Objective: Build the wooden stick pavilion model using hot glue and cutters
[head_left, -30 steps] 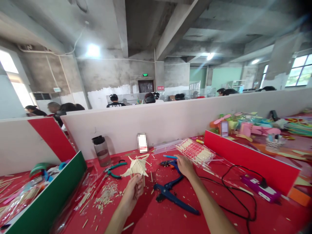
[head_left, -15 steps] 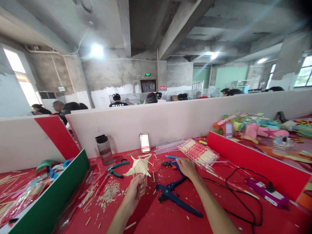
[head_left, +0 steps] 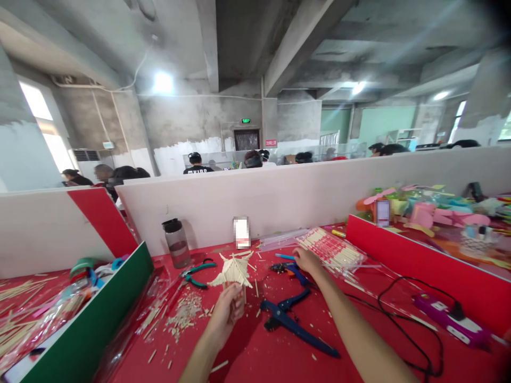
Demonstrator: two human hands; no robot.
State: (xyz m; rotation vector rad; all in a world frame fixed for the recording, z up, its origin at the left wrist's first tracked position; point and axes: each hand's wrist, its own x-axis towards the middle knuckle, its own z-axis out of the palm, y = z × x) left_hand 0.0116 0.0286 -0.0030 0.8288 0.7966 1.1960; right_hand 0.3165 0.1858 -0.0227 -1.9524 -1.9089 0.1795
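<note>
My left hand [head_left: 228, 307] is closed in a pinch in front of a small roof-shaped model made of pale wooden sticks [head_left: 235, 269]. A tiny pale tip shows at its fingertips, too small to name. My right hand [head_left: 308, 260] has its fingers closed at the right end of a slim blue pen [head_left: 285, 256]. Just below that hand lies a blue-and-orange glue gun [head_left: 293, 270], partly covered by it. Blue-handled cutters [head_left: 293, 323] rest spread apart on the red table between my forearms.
Green-handled pliers [head_left: 195, 279] and a dark-lidded bottle [head_left: 176, 244] stand left, near cut stick bits [head_left: 183, 314]. Bundled sticks [head_left: 333, 252] lie at the back right. A black cord [head_left: 389, 311] loops to a purple power strip [head_left: 449, 322]. Green [head_left: 99, 314] and red dividers [head_left: 419, 276] flank the table.
My right hand has shifted from the glue gun's handle up towards the end of the blue pen. My left hand stays pinched at the stick model. The view has turned slightly left.
</note>
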